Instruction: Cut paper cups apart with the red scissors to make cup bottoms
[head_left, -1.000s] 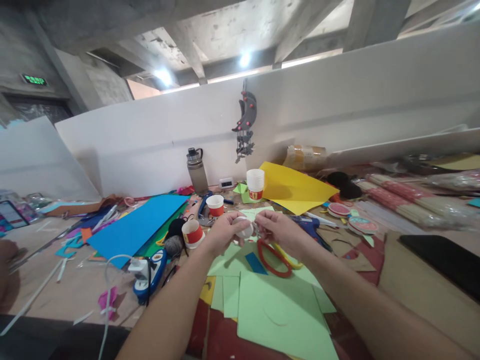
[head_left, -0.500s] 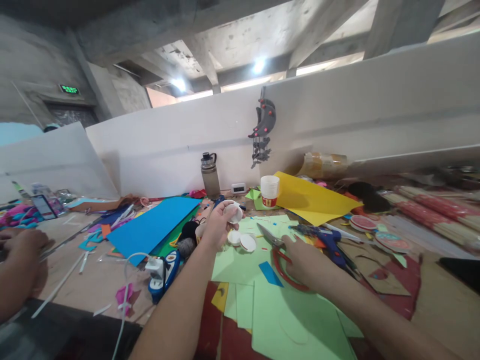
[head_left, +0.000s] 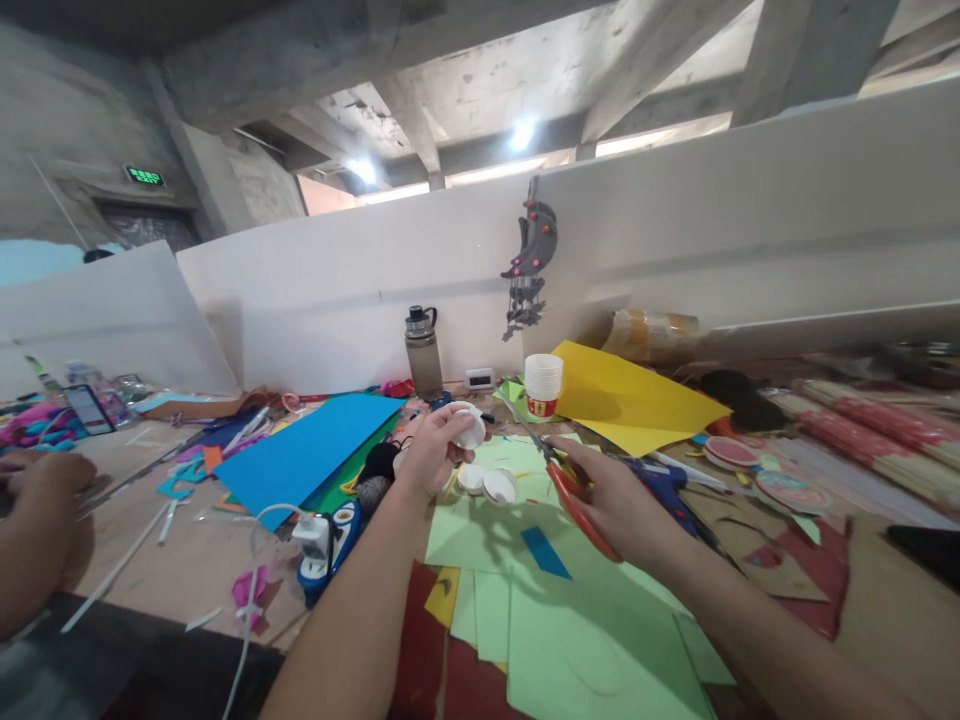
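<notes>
Pinched in my left hand (head_left: pixel 436 447) is a small white round piece (head_left: pixel 471 430), perhaps a cut paper cup base. My right hand (head_left: pixel 600 490) grips a pair of scissors (head_left: pixel 576 505) by its orange-red handles. The blades point up and away, toward the stacked paper cups (head_left: pixel 543 384), and sit apart from the white piece. Two more white round pieces (head_left: pixel 499 487) lie just below my left hand. Light green paper sheets (head_left: pixel 592 640) spread under both hands, with a blue paper strip (head_left: pixel 546 552) on top.
A hot glue gun (head_left: pixel 664 485) lies right of my right hand. Yellow paper (head_left: pixel 637 395) and a water bottle (head_left: pixel 424 352) stand behind. Blue paper (head_left: pixel 307 450) and a power strip (head_left: pixel 330 550) are left. Another person's hand (head_left: pixel 45 490) is at far left.
My right hand has raised the scissors off the green paper, and the blades now point farther up and away. My left hand keeps the white round piece in nearly the same place.
</notes>
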